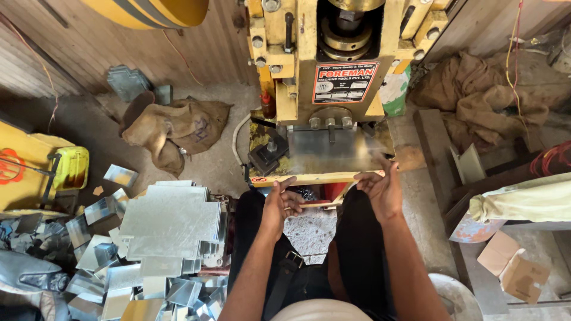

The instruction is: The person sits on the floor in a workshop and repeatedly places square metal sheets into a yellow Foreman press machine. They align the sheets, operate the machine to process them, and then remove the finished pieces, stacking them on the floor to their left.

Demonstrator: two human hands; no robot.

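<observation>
The right hand (383,190) is pinching a blurred galvanised sheet blank (333,148) on the yellow press's bed (315,177). The left hand (281,201) is hovering with fingers loosely curled, empty. Fingers are best staying at the blank's near edge (well clear of the die).

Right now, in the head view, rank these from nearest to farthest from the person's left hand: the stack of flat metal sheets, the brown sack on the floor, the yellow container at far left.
From the left hand:
1. Stack of flat metal sheets, just to its left, beside the knee.
2. Brown sack, up and left on the floor.
3. Yellow container, far left.
</observation>
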